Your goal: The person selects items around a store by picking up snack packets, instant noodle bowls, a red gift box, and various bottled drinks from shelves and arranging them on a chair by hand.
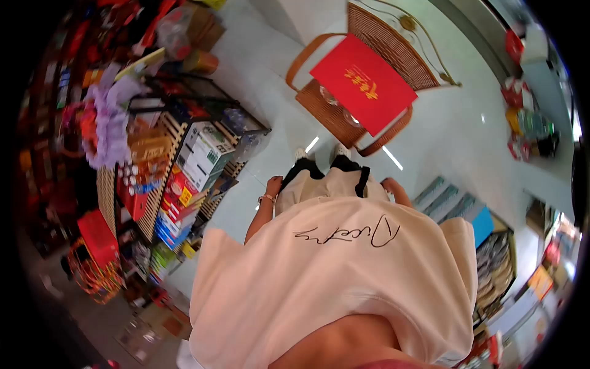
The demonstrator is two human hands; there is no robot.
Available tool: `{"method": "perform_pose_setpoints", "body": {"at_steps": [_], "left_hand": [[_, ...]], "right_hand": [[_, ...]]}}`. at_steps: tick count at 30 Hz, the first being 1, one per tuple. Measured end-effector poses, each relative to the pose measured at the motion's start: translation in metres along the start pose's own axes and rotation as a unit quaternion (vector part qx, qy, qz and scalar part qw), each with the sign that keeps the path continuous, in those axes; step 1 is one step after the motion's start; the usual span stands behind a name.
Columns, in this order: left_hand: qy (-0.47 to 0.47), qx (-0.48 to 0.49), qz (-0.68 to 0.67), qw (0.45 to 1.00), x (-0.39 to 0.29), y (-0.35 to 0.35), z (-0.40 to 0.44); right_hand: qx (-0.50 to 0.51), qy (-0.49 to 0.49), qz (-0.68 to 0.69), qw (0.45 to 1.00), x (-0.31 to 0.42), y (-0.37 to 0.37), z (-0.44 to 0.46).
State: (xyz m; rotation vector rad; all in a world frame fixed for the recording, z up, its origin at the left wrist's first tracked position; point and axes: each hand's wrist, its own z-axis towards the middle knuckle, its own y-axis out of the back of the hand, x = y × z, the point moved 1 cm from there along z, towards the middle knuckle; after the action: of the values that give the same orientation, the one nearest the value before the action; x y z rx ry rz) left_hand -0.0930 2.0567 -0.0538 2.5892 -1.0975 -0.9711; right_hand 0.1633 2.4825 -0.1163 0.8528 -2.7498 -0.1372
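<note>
My left hand [275, 185] hangs beside my left thigh, a band around its wrist. My right hand [388, 182] is by my right thigh, partly hidden by my light shirt [332, 264]. Both are small in view; their fingers are too unclear to tell whether they are open or closed, and I see no object in either. A dark strap [362, 181] hangs down the front of my trousers, near the right hand. Ahead of my shoes stands a brown wicker chair [393, 46]. On it rests a flat red box [365, 85] with gold lettering, with round clear objects showing at its near edge.
To the left, a slatted shelf rack [163, 184] holds boxed goods, including a white and green box [206, 154]. Lilac fabric [107, 123] hangs at its end. A red box [98, 237] lies lower left. Another goods rack [495, 270] stands at right. Pale glossy floor [270, 80] surrounds the chair.
</note>
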Motion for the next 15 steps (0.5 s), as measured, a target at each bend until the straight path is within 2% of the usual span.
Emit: {"method": "perform_pose_setpoints", "body": {"at_steps": [1,2,3,4,5,6,7,8,9,10,11,12,13,15], "left_hand": [[-0.008,-0.01,-0.103,0.995,-0.009,-0.007,-0.017],[0.016,-0.017,-0.149,0.988,-0.006,-0.012,-0.023],[-0.003,-0.017,-0.157,0.987,-0.013,-0.014,-0.039],[-0.017,-0.024,-0.178,0.984,-0.008,-0.017,-0.042],[-0.008,-0.009,-0.221,0.975,-0.012,-0.018,-0.05],[-0.037,-0.003,-0.232,0.972,-0.007,-0.018,-0.055],[-0.018,0.004,-0.224,0.974,0.003,-0.015,-0.059],[-0.044,-0.014,-0.22,0.974,0.009,-0.012,-0.067],[-0.067,-0.031,-0.213,0.974,0.018,-0.008,-0.08],[-0.055,-0.055,-0.229,0.97,0.035,-0.002,-0.091],[-0.044,-0.077,-0.245,0.966,0.056,0.002,-0.099],[-0.032,-0.097,-0.257,0.961,0.075,0.005,-0.107],[-0.037,-0.126,-0.305,0.943,0.116,0.004,-0.107],[0.017,-0.174,-0.362,0.916,0.179,0.007,-0.124]], "right_hand": [[-0.143,0.126,-0.185,0.964,-0.07,-0.054,0.133],[-0.123,0.229,-0.264,0.929,-0.038,-0.014,0.065],[-0.186,0.142,-0.109,0.966,-0.047,-0.017,0.089],[-0.226,0.07,0.0,0.972,-0.011,0.006,0.049],[-0.2,0.082,0.108,0.97,0.002,0.016,0.052],[-0.177,0.086,0.107,0.975,0.007,0.027,0.078],[-0.188,0.11,0.001,0.976,0.022,0.038,0.091],[-0.21,0.175,-0.073,0.959,0.035,0.046,0.106],[-0.256,0.3,-0.179,0.901,0.037,0.055,0.141],[-0.304,0.409,-0.258,0.821,0.05,0.065,0.16],[-0.334,0.468,-0.294,0.763,0.09,0.071,0.143],[-0.232,0.303,-0.001,0.924,0.122,0.069,0.13],[-0.214,0.317,-0.019,0.924,0.162,0.054,0.129],[-0.183,0.33,-0.053,0.925,0.207,0.035,0.123]]}}
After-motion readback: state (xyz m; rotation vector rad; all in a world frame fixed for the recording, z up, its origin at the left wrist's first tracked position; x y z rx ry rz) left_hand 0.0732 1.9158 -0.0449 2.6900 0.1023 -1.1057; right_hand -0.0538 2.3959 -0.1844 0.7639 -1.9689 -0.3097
